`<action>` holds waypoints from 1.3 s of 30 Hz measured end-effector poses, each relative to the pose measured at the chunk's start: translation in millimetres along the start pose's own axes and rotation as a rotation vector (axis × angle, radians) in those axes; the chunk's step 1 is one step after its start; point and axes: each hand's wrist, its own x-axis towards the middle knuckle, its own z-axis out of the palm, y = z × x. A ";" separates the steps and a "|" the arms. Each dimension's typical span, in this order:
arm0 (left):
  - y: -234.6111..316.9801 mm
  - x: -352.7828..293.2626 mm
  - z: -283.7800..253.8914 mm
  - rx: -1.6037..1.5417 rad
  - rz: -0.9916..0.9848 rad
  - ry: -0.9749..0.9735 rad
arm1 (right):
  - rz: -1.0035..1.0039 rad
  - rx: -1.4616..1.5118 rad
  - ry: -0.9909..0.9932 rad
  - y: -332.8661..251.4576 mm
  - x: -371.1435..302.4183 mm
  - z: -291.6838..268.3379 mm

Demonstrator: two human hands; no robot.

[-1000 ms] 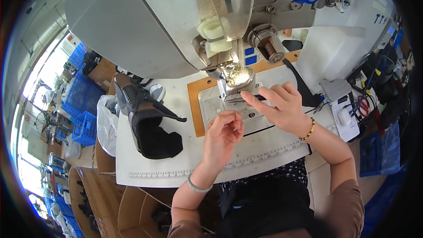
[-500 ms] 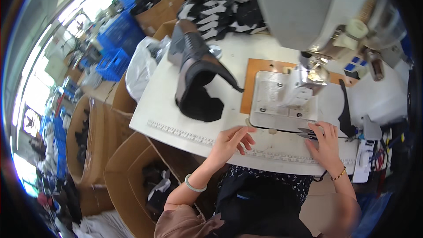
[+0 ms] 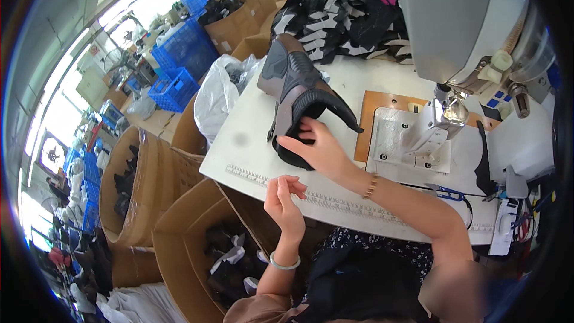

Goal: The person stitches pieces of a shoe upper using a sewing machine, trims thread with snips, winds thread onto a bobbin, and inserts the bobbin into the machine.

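Observation:
A dark grey-brown and black boot upper (image 3: 293, 78) lies on the white sewing table, its black-lined opening toward me. My right hand (image 3: 320, 146) reaches across to that opening with thumb and fingers spread; the fingertips are at the lining, and whether they press on it I cannot tell. By the table's front edge, my left hand (image 3: 285, 200) is raised with loosely bent fingers, apart from the boot upper and holding nothing. Blue-handled thread snips (image 3: 447, 192) lie on the table beyond my right forearm, in front of the sewing machine (image 3: 439, 119).
A ruler strip (image 3: 335, 201) runs along the table's front edge. Black and white cut pieces (image 3: 326, 21) are heaped at the back. A white plastic bag (image 3: 215, 98) and open cardboard boxes (image 3: 173, 221) stand to the left. A black strip (image 3: 483, 161) lies right of the machine.
My right hand has let go of the thread snips, leaving them on the table, and has crossed left to the boot upper. My left hand has drawn back toward the table's edge.

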 end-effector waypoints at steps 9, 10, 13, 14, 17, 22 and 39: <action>15.1 38.9 16.1 0.887 0.677 -0.010 | -0.020 0.038 0.025 -5.7 5.2 -9.5; 13.8 43.0 19.6 0.890 0.671 -0.005 | 0.002 0.036 -0.058 -10.6 -3.1 -16.4; 2.1 52.3 22.6 0.721 0.667 -0.152 | -0.200 0.317 -0.235 -1.6 -20.4 -29.7; 2.8 54.7 18.7 0.674 0.640 -0.174 | -0.202 0.546 -0.301 -1.2 -25.7 -36.0; 23.6 57.6 23.0 0.632 0.583 -0.202 | -0.251 0.543 -0.098 -1.2 -22.2 -46.9; 74.4 81.0 14.1 0.642 0.569 -0.237 | -0.687 -0.120 0.087 -32.1 3.3 -45.8; 132.9 115.0 -11.8 0.263 -0.006 -0.363 | -0.769 0.024 0.156 -72.2 34.0 -7.3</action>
